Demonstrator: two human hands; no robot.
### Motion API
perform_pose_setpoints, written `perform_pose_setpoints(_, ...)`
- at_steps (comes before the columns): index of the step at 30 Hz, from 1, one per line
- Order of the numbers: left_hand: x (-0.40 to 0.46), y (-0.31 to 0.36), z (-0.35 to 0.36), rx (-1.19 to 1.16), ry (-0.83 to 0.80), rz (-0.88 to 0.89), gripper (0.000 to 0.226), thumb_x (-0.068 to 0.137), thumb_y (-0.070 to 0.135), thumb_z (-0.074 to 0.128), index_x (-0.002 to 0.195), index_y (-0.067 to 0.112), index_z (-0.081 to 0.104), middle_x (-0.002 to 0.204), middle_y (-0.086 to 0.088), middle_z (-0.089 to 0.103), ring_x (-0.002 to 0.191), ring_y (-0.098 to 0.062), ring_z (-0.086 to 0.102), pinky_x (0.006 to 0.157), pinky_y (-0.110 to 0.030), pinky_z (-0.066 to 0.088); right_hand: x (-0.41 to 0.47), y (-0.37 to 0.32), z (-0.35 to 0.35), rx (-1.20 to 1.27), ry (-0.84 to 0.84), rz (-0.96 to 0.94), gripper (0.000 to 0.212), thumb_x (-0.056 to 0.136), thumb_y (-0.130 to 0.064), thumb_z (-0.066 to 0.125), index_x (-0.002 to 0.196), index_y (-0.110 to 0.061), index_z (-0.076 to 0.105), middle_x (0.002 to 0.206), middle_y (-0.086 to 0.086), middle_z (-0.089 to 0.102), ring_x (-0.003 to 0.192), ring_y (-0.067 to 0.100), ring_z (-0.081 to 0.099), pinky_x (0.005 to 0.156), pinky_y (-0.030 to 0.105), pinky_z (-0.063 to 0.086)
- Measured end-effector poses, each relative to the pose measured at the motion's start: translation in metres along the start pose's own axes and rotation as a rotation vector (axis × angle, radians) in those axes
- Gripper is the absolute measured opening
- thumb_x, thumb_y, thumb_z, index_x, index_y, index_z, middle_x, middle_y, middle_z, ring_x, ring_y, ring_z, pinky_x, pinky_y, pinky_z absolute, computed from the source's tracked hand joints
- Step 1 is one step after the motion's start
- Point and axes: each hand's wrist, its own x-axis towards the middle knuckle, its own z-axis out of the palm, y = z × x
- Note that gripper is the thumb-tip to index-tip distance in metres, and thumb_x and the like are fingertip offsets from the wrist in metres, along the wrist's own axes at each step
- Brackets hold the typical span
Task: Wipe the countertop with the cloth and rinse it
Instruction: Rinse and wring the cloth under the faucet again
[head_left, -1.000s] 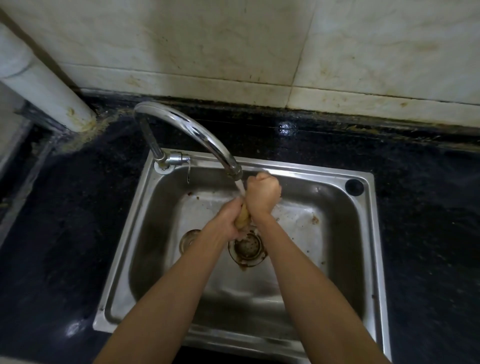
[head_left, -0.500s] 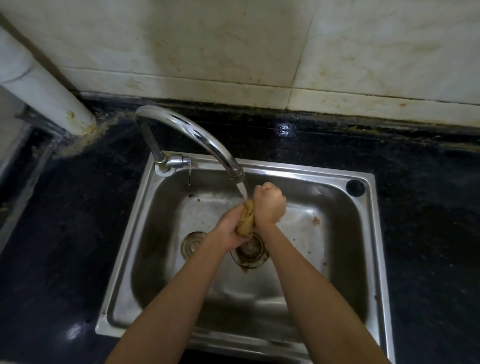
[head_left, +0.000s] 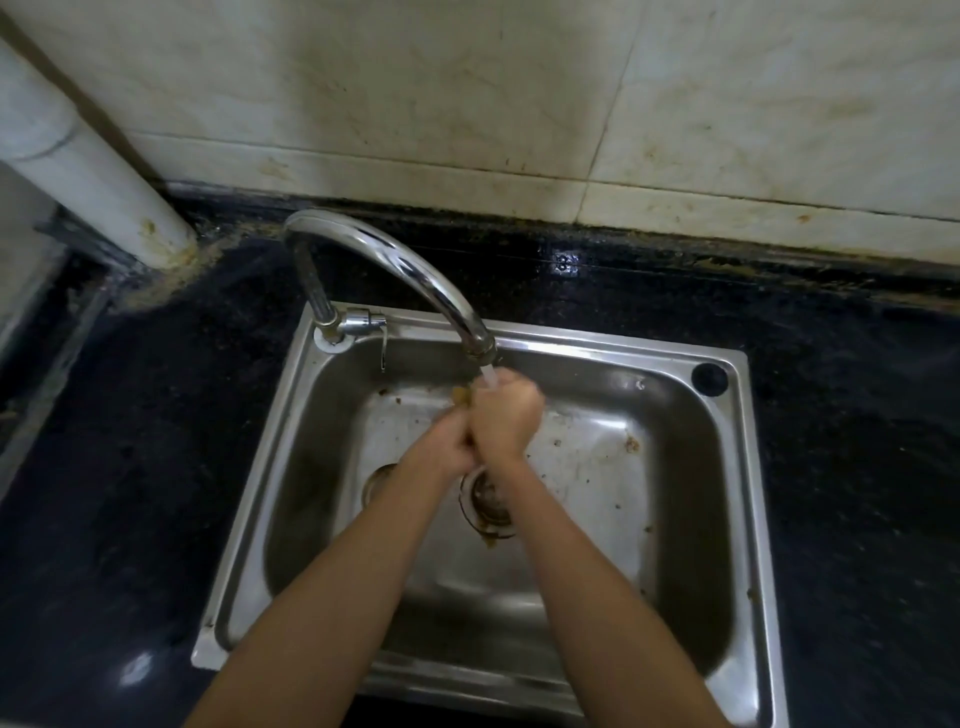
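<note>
Together, both hands (head_left: 485, 423) squeeze the cloth (head_left: 461, 396) mid-sink (head_left: 748, 519), walls well apart.

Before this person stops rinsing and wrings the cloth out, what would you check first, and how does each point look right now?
1. Water running from the curved chrome tap: ok, a stream leaves the spout onto the hands.
2. Yellowish-brown cloth under the stream: ok, a corner shows right by the water.
3. Both hands gripping it: ok, the left hand and the right hand are closed fists pressed together.
4. Hands over the stainless steel sink: ok, so drips fall inside.
5. Round drain strainer clear: not ok, brown debris sits at its edge.
6. Cloth rinsed clean: cannot tell, it is mostly hidden in the fists.
</note>
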Motion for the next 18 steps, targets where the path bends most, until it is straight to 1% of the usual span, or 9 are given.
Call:
perform_pose_setpoints(1,0.004,-0.003,0.004,-0.048,-0.096,-0.05,0.019,0.096,0.007,0.039,0.088,0.003,0.056,0.094,-0.014,0.059,0.08,-0.021,0.058,0.072,-0.034,0.054,0.009,0.0,-0.009,0.017,0.043,0.091,0.02,0.082,-0.011,0.054,0.065,-0.006,0.062,0.066,0.009,0.062,0.068,0.028,0.061,0.061,0.034,0.051)
perform_pose_setpoints(3,0.012,-0.013,0.003,-0.072,-0.147,-0.109,0.02,0.094,0.006,0.045,0.105,-0.004,0.059,0.101,-0.019,0.062,0.093,-0.027,0.06,0.078,-0.037,0.055,0.036,0.004,-0.02,0.007,0.095,0.152,0.032,0.082,-0.01,0.056,0.051,-0.015,0.05,0.058,0.004,0.054,0.062,0.024,0.056,0.057,0.031,0.046)
perform_pose_setpoints(6,0.022,-0.018,-0.011,-0.204,-0.115,-0.123,0.023,0.096,0.012,0.042,0.093,0.001,0.062,0.085,-0.015,0.065,0.077,-0.023,0.064,0.065,-0.034,0.056,0.01,0.0,-0.015,0.004,0.027,0.107,0.035,0.083,-0.006,0.054,0.051,-0.017,0.046,0.058,0.005,0.051,0.063,0.021,0.054,0.057,0.028,0.043)
perform_pose_setpoints(8,0.021,-0.016,-0.014,-0.133,-0.019,-0.089,0.027,0.099,0.017,0.035,0.082,0.013,0.056,0.076,-0.005,0.058,0.066,-0.015,0.058,0.055,-0.027,0.053,-0.027,0.003,0.0,0.028,-0.093,0.029,0.016,0.082,-0.005,0.055,0.067,-0.003,0.06,0.078,0.017,0.06,0.083,0.026,0.058,0.074,0.036,0.049)
perform_pose_setpoints(10,0.023,-0.014,-0.018,-0.071,0.064,-0.018,0.031,0.1,0.017,0.03,0.074,0.021,0.046,0.073,0.005,0.048,0.063,-0.005,0.047,0.052,-0.017,0.045,-0.05,0.012,0.011,-0.04,-0.216,-0.106,0.036,0.082,-0.013,0.05,0.108,0.01,0.058,0.119,0.028,0.052,0.112,0.037,0.05,0.099,0.045,0.04)
perform_pose_setpoints(11,0.026,-0.016,-0.021,-0.095,0.077,0.014,0.03,0.099,0.019,0.032,0.072,0.021,0.045,0.073,0.006,0.048,0.063,-0.004,0.046,0.052,-0.015,0.044,-0.051,0.013,0.012,-0.046,-0.223,-0.109,0.045,0.082,-0.019,0.048,0.117,0.009,0.054,0.126,0.028,0.049,0.117,0.038,0.047,0.102,0.046,0.038)
perform_pose_setpoints(13,0.025,-0.013,-0.02,-0.024,-0.008,-0.01,0.02,0.095,0.027,0.043,0.08,0.02,0.054,0.08,0.0,0.056,0.069,-0.008,0.056,0.06,-0.02,0.047,-0.031,0.01,0.011,0.003,-0.108,0.0,0.037,0.084,-0.02,0.049,0.106,0.007,0.058,0.112,0.024,0.057,0.108,0.036,0.054,0.092,0.041,0.046)
perform_pose_setpoints(15,0.025,-0.011,-0.014,-0.127,-0.083,-0.101,0.021,0.095,0.019,0.046,0.09,0.006,0.062,0.086,-0.011,0.063,0.079,-0.02,0.059,0.069,-0.033,0.051,0.001,0.006,0.004,-0.017,0.039,0.095,0.014,0.085,-0.014,0.052,0.076,-0.005,0.06,0.08,0.012,0.062,0.082,0.029,0.061,0.069,0.033,0.049)
perform_pose_setpoints(18,0.012,-0.02,-0.012,-0.154,-0.18,-0.165,0.024,0.097,0.008,0.039,0.105,-0.004,0.059,0.097,-0.02,0.062,0.092,-0.027,0.06,0.079,-0.039,0.054,0.03,0.011,-0.011,-0.048,0.073,0.18,0.026,0.087,-0.016,0.054,0.062,-0.015,0.055,0.066,0.002,0.055,0.071,0.023,0.058,0.063,0.029,0.044)
